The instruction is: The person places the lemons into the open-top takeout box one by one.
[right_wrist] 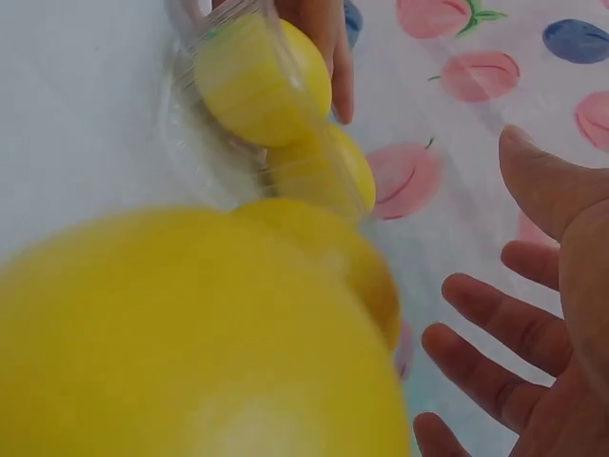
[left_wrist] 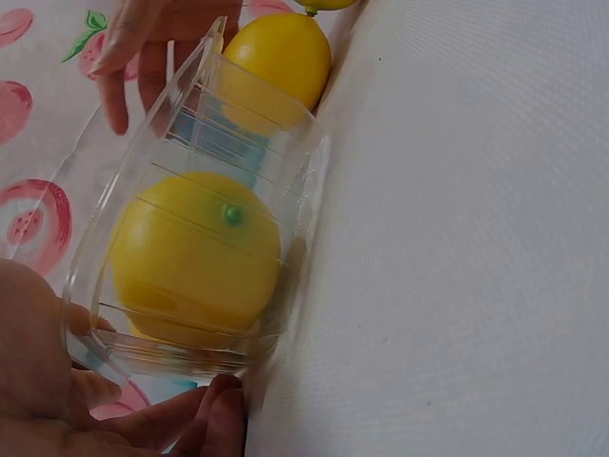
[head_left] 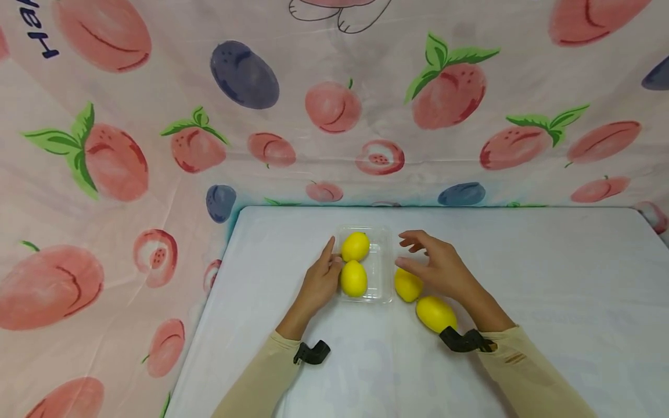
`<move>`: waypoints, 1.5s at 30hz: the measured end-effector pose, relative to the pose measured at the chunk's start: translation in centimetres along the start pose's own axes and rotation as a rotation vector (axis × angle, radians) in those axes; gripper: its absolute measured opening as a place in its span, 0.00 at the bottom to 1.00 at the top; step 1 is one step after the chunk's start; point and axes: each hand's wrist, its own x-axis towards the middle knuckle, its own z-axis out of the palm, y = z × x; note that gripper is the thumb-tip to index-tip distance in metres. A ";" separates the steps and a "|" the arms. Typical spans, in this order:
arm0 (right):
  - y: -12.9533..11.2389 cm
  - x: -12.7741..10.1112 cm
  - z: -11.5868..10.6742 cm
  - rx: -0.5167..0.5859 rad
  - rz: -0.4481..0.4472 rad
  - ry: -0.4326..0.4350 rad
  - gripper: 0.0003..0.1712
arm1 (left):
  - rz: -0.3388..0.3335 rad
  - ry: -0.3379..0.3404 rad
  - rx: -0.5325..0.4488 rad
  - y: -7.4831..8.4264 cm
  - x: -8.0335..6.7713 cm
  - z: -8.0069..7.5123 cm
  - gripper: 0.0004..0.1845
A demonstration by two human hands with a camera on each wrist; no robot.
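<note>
A clear plastic box (head_left: 380, 264) sits near the far edge of the table with two yellow lemons in its left half, a far lemon (head_left: 355, 247) and a near lemon (head_left: 353, 278). My left hand (head_left: 320, 280) grips the box's left side, thumb at the rim and fingers along the outer wall. To the right of the box hovers my right hand (head_left: 436, 264), fingers spread and slightly bent, holding nothing. Partly beneath it lies a third lemon (head_left: 407, 285), beside the box. Closer to the right wrist rests another lemon (head_left: 436, 314), large in the foreground of the right wrist view.
The white table (head_left: 549, 290) has its far edge against a fruit-patterned cloth (head_left: 376, 69), which also hangs along the left. A black wrist mount (head_left: 312, 352) is on the left sleeve, and a similar black mount (head_left: 464, 339) on the right reaches over the nearest lemon.
</note>
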 end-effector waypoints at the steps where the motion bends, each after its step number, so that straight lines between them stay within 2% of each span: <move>1: 0.3 -0.1 0.0 0.000 0.010 -0.003 0.37 | 0.001 -0.001 -0.001 0.0 0.0 0.0 0.32; 10: 1.9 -0.9 0.3 -0.008 0.110 -0.054 0.39 | -0.002 -0.003 -0.005 0.1 -0.1 -0.2 0.32; 17: 2.9 -1.4 0.4 -0.050 0.120 -0.056 0.38 | -0.002 -0.006 -0.012 0.3 -0.2 -0.1 0.32; 24: 3.2 -1.6 0.6 -0.082 0.148 -0.106 0.42 | -0.004 -0.006 -0.007 0.3 -0.2 -0.1 0.32; 39: 3.5 -1.8 0.7 -0.111 0.131 -0.161 0.39 | 0.003 -0.011 -0.006 0.0 0.0 0.0 0.32; 45: 3.5 -1.9 0.8 -0.100 0.106 -0.152 0.39 | 0.007 -0.011 -0.010 0.0 0.0 0.0 0.32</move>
